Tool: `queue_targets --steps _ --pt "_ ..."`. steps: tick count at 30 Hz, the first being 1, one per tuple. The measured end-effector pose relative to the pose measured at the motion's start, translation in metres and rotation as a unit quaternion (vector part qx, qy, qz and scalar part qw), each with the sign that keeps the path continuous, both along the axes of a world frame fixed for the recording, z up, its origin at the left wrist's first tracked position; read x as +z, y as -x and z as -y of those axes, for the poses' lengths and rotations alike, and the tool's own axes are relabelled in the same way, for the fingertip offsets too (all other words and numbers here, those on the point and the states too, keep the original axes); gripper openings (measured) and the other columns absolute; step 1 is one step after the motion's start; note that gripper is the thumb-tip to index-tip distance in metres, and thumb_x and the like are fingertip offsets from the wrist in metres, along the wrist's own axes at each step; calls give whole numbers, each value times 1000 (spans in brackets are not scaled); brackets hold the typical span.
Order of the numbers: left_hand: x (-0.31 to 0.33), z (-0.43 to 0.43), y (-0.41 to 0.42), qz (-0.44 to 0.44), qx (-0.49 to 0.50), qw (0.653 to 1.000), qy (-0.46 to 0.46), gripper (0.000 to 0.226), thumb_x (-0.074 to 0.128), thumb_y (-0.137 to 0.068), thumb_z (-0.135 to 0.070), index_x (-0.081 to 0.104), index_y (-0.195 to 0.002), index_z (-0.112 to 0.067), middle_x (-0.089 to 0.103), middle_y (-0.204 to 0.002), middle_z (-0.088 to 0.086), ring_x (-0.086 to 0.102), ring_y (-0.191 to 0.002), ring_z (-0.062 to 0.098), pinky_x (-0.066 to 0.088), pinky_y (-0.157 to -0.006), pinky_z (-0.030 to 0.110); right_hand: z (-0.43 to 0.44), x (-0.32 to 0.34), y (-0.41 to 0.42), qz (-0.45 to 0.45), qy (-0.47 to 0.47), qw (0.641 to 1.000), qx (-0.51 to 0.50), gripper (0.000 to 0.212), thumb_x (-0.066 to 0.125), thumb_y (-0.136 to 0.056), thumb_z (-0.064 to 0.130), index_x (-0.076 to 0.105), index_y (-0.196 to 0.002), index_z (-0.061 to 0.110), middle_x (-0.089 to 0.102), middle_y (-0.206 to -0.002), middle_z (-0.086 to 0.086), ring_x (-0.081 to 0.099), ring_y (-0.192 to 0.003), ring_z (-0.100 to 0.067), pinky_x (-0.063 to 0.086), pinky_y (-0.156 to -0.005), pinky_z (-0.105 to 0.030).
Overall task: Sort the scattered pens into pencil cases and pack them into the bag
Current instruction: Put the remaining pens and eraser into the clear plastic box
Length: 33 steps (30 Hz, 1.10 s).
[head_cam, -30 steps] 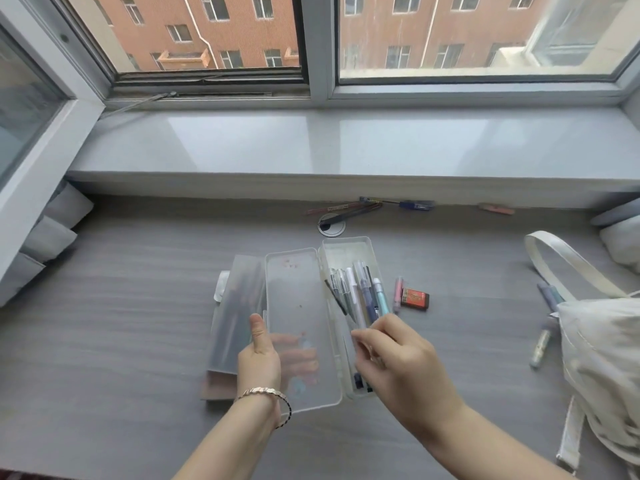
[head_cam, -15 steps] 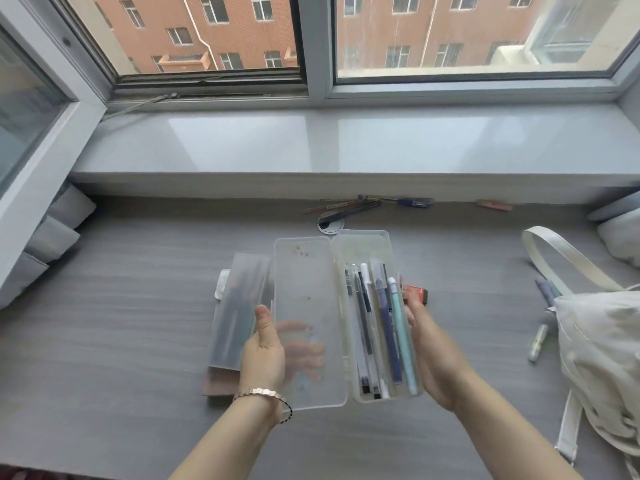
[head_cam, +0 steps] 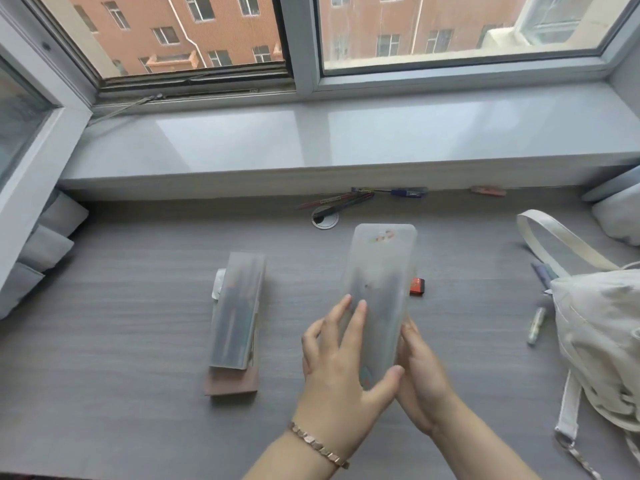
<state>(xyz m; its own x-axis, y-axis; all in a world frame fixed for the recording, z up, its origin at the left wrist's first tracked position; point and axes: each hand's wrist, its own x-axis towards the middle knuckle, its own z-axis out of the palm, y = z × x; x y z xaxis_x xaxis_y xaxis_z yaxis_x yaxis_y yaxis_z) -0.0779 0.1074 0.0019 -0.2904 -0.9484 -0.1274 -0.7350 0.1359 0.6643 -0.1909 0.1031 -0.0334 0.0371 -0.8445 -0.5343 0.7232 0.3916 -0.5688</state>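
gripping the closed frosted pencil case above the desk, left hand fingers spread on its lid, right hand cupped beneath; second pencil case left of them, bag right.

Both forearms are bare with no sleeves showing, the left hand has a rose-gold link bracelet around its wrist, and the right hand wears nothing.
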Motion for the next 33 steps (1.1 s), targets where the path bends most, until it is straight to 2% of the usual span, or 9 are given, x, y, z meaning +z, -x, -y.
queue_targets --steps 5,12,17,20,22,24,28,30,33 --pt "-2 5 0 -1 55 997 -46 96 33 -50 -68 27 -141 -36 15 -151 -5 8 -132 8 18 -112 20 -4 9 9 103 15 994 14 57 58 -74 50 63 -117 14 65 -117 -17 65 -104 -28 58 -74 -38" --pt "-22 -9 -7 74 19 997 34 82 49 -56 -66 46 -126 -24 53 -128 17 40 -113 23 38 -91 33 -2 0 0 -116 17 993 20 48 56 -74 36 57 -115 10 72 -105 -10 69 -96 -23 56 -82 -38" --pt "-4 8 -15 -178 118 960 -181 74 64 -63 -63 42 -128 -35 50 -127 -10 52 -110 0 48 -95 27 -7 -5 13 -275 83 958 20 53 70 -67 53 59 -108 21 74 -97 2 70 -89 -15 56 -79 -29" --pt "13 38 -33 -392 254 784 -410 59 46 -78 -57 52 -121 -18 66 -107 12 66 -95 27 53 -79 46 -11 -2 35 -503 199 835 104 47 60 -66 56 53 -110 41 64 -103 31 59 -94 10 43 -82 -10" --pt "20 51 -50 -428 229 710 -509 77 39 -68 -69 60 -113 -10 68 -109 19 68 -92 36 54 -74 52 -8 -2 49 -643 341 669 150 39 58 -77 51 49 -114 40 63 -109 24 54 -101 6 39 -92 -16" --pt "23 56 -62 -412 175 675 -586 77 52 -63 -68 68 -106 -5 71 -103 16 71 -84 30 55 -72 44 -2 -3 59 -708 457 518 146 35 47 -90 47 50 -118 27 65 -115 5 53 -110 -6 34 -102 -31" --pt "14 49 -66 -340 82 694 -629 67 88 -35 -40 74 -95 -14 73 -91 6 70 -75 20 55 -68 30 6 7 67 -742 508 408 156 31 48 -90 39 53 -118 27 63 -122 3 47 -120 -17 33 -103 -42" --pt "8 42 -62 -338 91 725 -593 51 82 -39 -24 72 -87 -13 73 -80 5 70 -67 18 56 -61 29 4 3 66 -753 459 445 154 31 52 -88 35 52 -118 31 56 -128 5 42 -125 -21 30 -107 -40" --pt "-2 30 -46 -369 122 770 -506 59 76 -41 -19 59 -97 -9 72 -77 7 69 -63 19 56 -56 31 -5 1 50 -679 242 684 115 40 53 -87 14 46 -120 36 44 -131 4 39 -125 -16 29 -108 -28"
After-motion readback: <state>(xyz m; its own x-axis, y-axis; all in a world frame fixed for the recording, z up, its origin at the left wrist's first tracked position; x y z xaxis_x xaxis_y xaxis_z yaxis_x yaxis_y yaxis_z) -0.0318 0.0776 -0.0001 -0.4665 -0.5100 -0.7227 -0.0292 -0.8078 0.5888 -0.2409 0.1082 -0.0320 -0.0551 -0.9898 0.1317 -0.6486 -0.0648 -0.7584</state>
